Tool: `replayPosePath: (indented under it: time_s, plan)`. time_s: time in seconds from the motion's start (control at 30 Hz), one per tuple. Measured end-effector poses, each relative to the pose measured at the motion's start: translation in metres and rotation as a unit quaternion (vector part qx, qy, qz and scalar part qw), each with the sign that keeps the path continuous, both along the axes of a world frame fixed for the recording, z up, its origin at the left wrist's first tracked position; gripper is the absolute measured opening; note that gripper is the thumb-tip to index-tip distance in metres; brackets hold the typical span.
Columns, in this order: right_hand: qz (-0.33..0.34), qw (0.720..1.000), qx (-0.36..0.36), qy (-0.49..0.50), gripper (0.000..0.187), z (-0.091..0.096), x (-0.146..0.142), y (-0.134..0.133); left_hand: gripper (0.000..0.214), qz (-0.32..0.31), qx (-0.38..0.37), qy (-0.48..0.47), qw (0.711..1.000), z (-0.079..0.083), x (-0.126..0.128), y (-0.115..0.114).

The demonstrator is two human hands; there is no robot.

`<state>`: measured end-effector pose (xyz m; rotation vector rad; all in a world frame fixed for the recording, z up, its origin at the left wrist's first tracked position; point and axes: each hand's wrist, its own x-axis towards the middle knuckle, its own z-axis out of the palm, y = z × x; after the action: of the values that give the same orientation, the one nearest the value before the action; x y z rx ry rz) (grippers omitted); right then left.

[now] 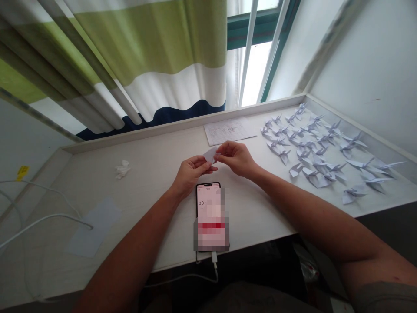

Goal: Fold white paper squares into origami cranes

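A small folded piece of white paper (210,154) is held up between my two hands over the middle of the desk. My left hand (193,171) pinches its lower left part between thumb and fingers. On the other side, my right hand (235,157) grips the paper's right edge with thumb and forefinger. Just below the hands lies a phone (213,200) with a lit screen, partly blurred out, and a charging cable plugged into its lower end. Fine creases in the paper are too small to make out.
Several folded paper cranes (302,152) spread across the right of the white desk (156,156). A stack of printed paper (228,130) lies behind my hands. Crumpled tissue (122,169), a white sheet (94,226) and a white cable (48,226) are at left. A raised rim borders the desk beneath the curtain (156,52).
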<state>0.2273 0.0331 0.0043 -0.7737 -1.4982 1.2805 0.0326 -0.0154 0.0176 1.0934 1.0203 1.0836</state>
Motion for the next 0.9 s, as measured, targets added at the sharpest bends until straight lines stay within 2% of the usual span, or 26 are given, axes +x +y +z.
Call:
replayPosePath:
  time_s: [0.33, 0.5, 0.77, 0.83, 0.9]
  plan:
    - [-0.02, 1.0, -0.003, 0.002, 0.038, 0.0005, -0.0017, -0.0024, 0.043, -0.025, 0.021, 0.061, 0.998, 0.0021, 0.0022, -0.0031]
    - [-0.021, 1.0, -0.003, 0.013, 0.041, 0.0047, -0.0019, -0.0034, 0.042, -0.021, 0.023, 0.057, 0.998, 0.0057, 0.0037, -0.005]
    - [0.005, 0.999, -0.045, 0.026, 0.047, 0.0071, -0.0019, -0.0084, 0.049, -0.022, 0.011, 0.035, 0.999, 0.0028, 0.0056, -0.003]
    - [0.0, 0.998, -0.06, 0.023, 0.041, 0.0053, -0.0003, -0.0061, 0.049, -0.028, 0.001, 0.035, 0.999, 0.0017, 0.0043, -0.0015]
    - [-0.048, 0.996, -0.067, 0.02, 0.027, 0.0042, 0.0043, 0.0, 0.048, -0.029, -0.012, 0.039, 0.999, 0.0008, 0.002, 0.0]
